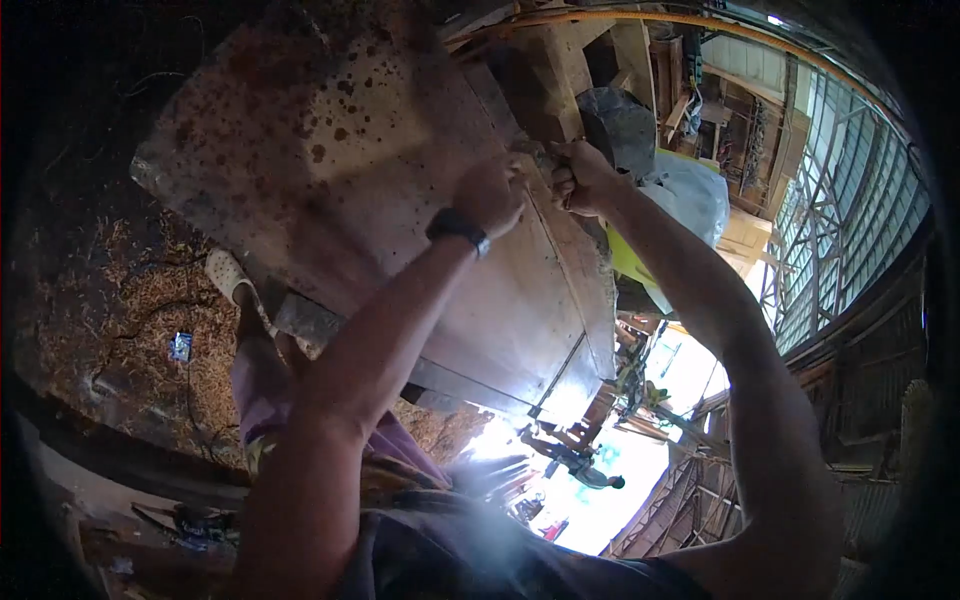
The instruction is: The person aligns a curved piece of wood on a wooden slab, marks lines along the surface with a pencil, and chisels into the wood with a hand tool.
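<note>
A large wooden panel (400, 210) with dark stains and spots spreads under both my hands. My left hand (490, 197), with a dark watch (458, 230) on its wrist, is closed just above the panel, and what its fingers pinch is hidden. To its right, my right hand (587, 178) is closed by the panel's far edge. A small brownish piece (530, 148) shows beside its fingers; whether the hand grips it is unclear. A long narrow board (570, 245) runs along that edge, below the hands.
Wood shavings (140, 300) and a small blue packet (180, 347) lie on the floor by my light clog (228, 275). Beyond the panel are a translucent plastic bag (692, 195) and stacked timber (560, 70). Another person (580, 462) stands in the bright background.
</note>
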Demonstrator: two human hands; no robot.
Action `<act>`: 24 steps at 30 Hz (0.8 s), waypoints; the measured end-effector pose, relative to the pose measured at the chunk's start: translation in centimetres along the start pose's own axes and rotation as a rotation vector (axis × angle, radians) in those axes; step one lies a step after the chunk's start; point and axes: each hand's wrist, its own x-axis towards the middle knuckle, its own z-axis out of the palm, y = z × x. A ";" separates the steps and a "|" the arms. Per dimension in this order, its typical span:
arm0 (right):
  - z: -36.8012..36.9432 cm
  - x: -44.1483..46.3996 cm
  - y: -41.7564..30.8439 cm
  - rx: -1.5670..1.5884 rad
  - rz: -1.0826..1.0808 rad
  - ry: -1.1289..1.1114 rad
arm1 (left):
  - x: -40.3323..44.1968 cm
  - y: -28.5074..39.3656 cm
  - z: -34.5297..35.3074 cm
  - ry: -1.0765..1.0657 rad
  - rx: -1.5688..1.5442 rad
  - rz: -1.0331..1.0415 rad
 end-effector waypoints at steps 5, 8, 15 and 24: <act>2.1 -3.4 -0.3 0.096 -0.092 0.044 | -0.8 6.1 2.7 0.079 -0.348 -0.264; -0.4 0.5 1.1 0.144 -0.268 -0.169 | 0.4 8.5 3.9 0.132 -0.253 -0.282; -1.6 3.2 1.2 0.531 -0.281 -0.397 | 7.8 2.1 8.7 0.072 0.240 -0.129; -8.6 2.3 12.6 -0.055 -0.643 0.195 | 9.7 8.4 5.9 -0.388 1.451 -0.275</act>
